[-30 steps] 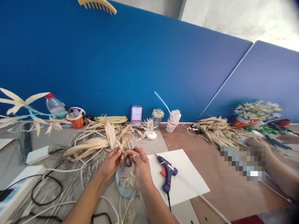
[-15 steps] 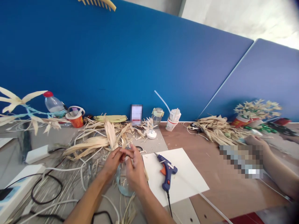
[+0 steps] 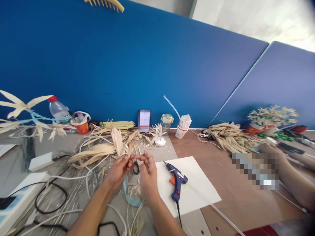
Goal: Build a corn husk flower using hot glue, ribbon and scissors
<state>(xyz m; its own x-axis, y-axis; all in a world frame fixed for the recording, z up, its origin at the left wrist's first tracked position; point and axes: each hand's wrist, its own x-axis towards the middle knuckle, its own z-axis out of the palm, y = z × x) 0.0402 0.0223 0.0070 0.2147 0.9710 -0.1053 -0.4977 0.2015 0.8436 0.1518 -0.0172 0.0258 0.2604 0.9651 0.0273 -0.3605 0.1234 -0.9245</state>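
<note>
My left hand [image 3: 120,171] is closed in a pinch above the desk. A strip of light-blue tape [image 3: 130,198] hangs in a loop from beneath its fingertips; anything else pinched there is too small to make out. To its right, my right hand [image 3: 149,175] has its fingers apart, their tips pointing at the left fingertips with a small gap. I see nothing clearly held in it. Dark-handled scissors [image 3: 136,167] lie between and behind the hands, partly hidden. Dry corn husks [image 3: 98,152] are heaped just beyond.
A blue glue gun [image 3: 178,182] rests on a white sheet [image 3: 199,186] at right. Power strip [image 3: 27,193] and cables lie left. Behind stand a phone [image 3: 144,120], lidded jar [image 3: 166,122] and paper cup [image 3: 181,131]. Another person's arm [image 3: 292,180] reaches in from the right.
My right hand has moved right, away from the left fingertips, uncovering the scissors' handle. My left hand stays pinched near the same place. Another person's second hand shows more at far right.
</note>
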